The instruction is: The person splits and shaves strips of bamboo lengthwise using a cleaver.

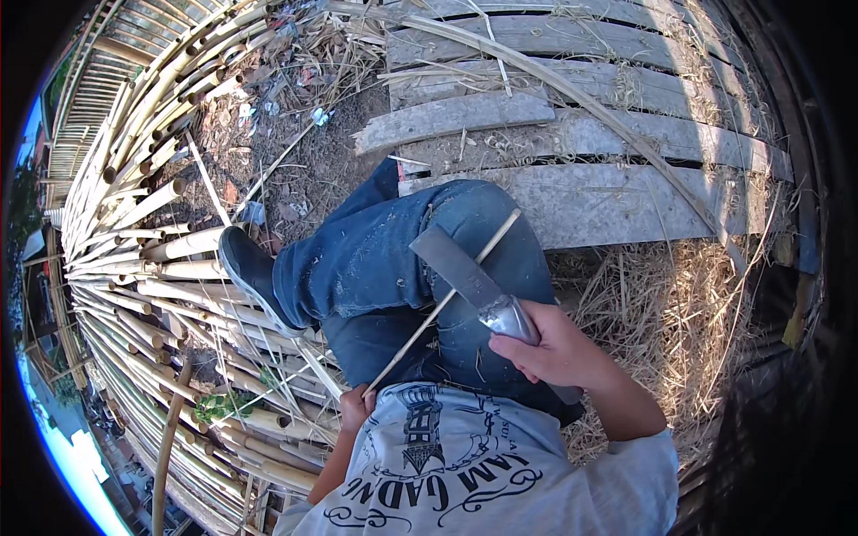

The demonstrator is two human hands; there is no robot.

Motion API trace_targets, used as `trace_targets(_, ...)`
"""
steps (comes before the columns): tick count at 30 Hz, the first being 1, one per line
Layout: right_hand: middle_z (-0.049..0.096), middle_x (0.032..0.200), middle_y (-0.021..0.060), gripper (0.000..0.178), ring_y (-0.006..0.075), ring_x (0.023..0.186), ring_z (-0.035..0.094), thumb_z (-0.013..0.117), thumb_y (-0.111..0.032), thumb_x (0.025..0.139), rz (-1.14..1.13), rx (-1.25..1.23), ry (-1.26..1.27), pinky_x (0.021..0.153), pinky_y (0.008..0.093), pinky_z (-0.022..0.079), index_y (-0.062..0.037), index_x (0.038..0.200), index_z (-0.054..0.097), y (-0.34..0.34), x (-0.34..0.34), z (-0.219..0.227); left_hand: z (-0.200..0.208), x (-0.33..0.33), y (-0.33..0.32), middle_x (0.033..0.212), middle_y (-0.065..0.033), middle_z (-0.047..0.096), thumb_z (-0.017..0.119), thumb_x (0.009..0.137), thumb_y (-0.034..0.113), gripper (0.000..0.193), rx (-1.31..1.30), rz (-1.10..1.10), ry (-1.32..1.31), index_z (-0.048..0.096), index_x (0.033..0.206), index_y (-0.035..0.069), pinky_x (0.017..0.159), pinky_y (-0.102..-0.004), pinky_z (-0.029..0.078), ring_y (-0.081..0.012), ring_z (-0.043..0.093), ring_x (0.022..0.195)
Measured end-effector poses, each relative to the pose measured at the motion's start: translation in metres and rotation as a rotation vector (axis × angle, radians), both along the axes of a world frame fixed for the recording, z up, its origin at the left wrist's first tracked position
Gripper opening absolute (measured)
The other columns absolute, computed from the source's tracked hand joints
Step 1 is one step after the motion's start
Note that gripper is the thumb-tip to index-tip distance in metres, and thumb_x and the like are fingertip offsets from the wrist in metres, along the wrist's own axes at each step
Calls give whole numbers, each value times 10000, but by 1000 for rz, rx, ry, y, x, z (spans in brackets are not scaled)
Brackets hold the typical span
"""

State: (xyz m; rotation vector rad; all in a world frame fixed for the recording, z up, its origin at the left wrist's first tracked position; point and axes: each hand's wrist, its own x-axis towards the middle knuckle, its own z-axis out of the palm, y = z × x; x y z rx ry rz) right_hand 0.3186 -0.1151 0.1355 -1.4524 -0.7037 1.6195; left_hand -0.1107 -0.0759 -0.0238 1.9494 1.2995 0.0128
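My right hand (561, 350) is closed round the handle of a broad, square-ended knife (458, 266), its grey blade pointing up and to the left. Under the blade runs a thin bamboo strip (418, 332), slanting from my lap across my raised knee. The fingers of my left hand (356, 407) are closed on the strip's near end, close to my shirt. The strip's far end sticks out past the knee. Whether the blade touches the strip, I cannot tell.
Many cut bamboo poles (192, 243) lie stacked along the left. Weathered wooden planks (617, 198) form a platform ahead, with a long split strip (572, 89) across it. Shavings (639, 313) are heaped at the right. My dark boot (252, 275) rests beside the poles.
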Motion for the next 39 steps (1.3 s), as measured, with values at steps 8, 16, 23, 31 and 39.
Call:
trace_targets(8,511,609,-2,164,48,440,477,572,-165,919,-338,14,32,399,211,398,-14,903,511,6,16,19,5,4,3,543,-201,517,587,856,243,285,27,-5,-19,576,672,25,467,-423,418,-391,542,499)
trace_targets(16,500,581,0,172,54,428,467,563,-179,930,-430,62,71,386,213,366,-16,936,507,6,10,18,2,2,3,528,-198,498,594,847,250,308,32,-11,-22,554,641,24,462,-423,412,-389,536,491)
trace_targets(23,515,608,10,239,56,447,482,588,-217,916,35,21,-126,403,197,363,-4,1006,527,5,2,3,3,3,2,523,-198,489,591,851,269,336,19,-3,-23,540,629,22,460,-423,404,-389,530,489)
trace_targets(31,497,582,44,169,95,413,485,519,-167,938,-298,-5,-74,371,236,399,-4,961,477,9,16,13,-4,-2,3,517,-193,483,588,852,259,322,22,1,-59,553,639,20,449,-411,397,-378,521,476)
trace_targets(39,494,563,13,170,64,411,473,556,-170,928,-615,135,212,377,222,386,-18,949,482,-1,16,12,-5,-3,1,524,-193,498,601,846,245,298,37,7,-66,568,649,24,449,-403,405,-375,527,473)
